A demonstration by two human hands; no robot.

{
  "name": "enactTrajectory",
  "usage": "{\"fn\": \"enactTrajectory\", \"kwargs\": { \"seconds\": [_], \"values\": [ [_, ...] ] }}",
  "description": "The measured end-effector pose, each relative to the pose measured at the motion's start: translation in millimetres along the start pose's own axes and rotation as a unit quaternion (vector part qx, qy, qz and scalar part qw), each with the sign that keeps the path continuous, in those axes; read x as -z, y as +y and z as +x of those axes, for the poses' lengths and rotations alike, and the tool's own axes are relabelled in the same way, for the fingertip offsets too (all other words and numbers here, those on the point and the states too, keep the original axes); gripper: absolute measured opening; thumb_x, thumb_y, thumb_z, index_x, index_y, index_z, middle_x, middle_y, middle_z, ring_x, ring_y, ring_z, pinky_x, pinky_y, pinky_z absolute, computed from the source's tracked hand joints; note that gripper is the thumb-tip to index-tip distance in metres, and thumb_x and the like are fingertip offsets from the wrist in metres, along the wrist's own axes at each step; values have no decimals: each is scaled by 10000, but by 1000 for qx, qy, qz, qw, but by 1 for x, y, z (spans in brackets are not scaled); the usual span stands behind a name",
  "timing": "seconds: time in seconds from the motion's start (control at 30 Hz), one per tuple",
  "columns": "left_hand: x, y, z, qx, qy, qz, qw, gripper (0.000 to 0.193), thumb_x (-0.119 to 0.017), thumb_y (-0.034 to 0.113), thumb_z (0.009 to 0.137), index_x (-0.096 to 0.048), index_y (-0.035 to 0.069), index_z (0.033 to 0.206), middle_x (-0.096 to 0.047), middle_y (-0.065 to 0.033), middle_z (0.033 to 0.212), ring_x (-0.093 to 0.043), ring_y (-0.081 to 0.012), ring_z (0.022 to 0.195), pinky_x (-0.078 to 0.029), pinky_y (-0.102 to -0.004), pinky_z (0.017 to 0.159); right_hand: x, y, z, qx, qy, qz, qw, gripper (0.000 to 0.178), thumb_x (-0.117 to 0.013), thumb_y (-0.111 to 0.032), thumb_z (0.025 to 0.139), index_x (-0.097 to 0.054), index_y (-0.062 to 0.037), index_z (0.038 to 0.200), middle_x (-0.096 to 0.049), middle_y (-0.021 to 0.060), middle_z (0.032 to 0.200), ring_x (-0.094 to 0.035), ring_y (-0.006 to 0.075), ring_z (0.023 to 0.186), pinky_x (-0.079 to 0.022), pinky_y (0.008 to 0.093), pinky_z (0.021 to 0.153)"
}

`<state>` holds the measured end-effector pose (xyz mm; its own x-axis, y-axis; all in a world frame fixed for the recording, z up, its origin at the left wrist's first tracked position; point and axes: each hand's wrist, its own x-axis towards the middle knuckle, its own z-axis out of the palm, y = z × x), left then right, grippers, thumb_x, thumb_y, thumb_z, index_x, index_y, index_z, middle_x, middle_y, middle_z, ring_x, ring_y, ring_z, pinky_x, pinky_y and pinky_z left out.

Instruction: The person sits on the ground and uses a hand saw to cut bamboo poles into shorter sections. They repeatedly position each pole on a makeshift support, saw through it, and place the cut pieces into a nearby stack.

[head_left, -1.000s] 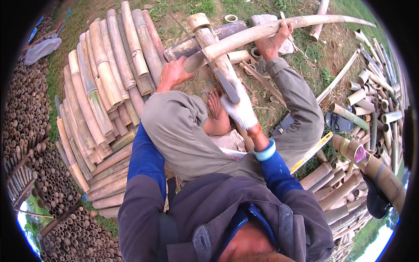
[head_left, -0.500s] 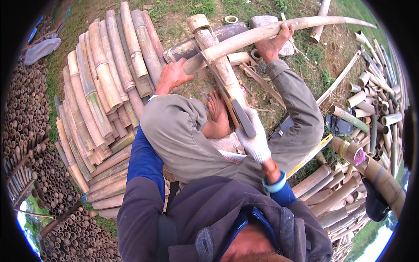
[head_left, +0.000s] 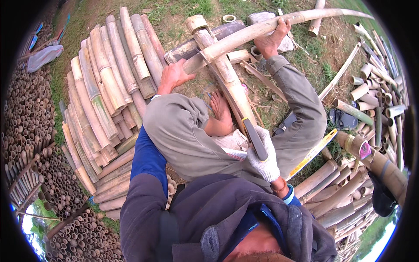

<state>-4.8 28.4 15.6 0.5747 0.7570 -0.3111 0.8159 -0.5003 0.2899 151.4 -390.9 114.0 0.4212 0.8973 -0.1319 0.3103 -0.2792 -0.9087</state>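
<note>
Grass-and-dirt ground (head_left: 334, 48) spreading underneath. Right hand (head_left: 264, 157), white-gloved, clamping round saw (head_left: 251, 131) handle; blade pointing to eleven o'clock, crossing bamboo pole (head_left: 253, 39) near its left end. Yellow strip (head_left: 312, 153) at half past three bearing printing, too small to read. Left hand (head_left: 174, 75), bare, sitting at pole's left end; whether gripping, cannot tell. Pole lying at one o'clock over bamboo support (head_left: 224, 70), long axis slanting eight to two. Bare foot (head_left: 269, 41) touching it. Bamboo stack (head_left: 104, 78) filling ten o'clock.
</note>
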Motion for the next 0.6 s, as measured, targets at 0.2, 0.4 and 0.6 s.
{"fn": "enactTrajectory", "kwargs": {
  "seconds": [0.2, 0.4, 0.6],
  "values": [
    [3, 21, -9, 19, 81, 26, 996, 742, -880, 528, 776, -681, 93, 1343, -796, -245, 1117, -755, -453, 1093, -596, -540, 946, -83, 0, 208, 158, 107, 37, 981, 407, -761, -232, 934, -667, -93, 1304, -724, 178, 1144, -715, 380, 1000, -567, 437, 857],
    [-9, 2, -8, 13, 53, 29, 998, 684, -890, 492, 781, -676, 65, 1271, -794, -248, 1117, -759, -455, 1072, -595, -535, 941, -19, -4, 50, 57, 26, 18, 998, 566, -714, 3, 878, -602, -50, 1430, -705, 191, 1259, -718, 341, 1149, -554, 406, 1022],
    [-11, 4, -22, 40, 63, 52, 996, 719, -907, 498, 763, -675, 77, 1298, -797, -237, 1129, -764, -437, 1084, -597, -532, 955, -6, 10, 34, 33, -7, 30, 999, 633, -731, -16, 851, -577, -40, 1465, -677, 196, 1354, -680, 332, 1301, -531, 408, 1089]
  ]
}}
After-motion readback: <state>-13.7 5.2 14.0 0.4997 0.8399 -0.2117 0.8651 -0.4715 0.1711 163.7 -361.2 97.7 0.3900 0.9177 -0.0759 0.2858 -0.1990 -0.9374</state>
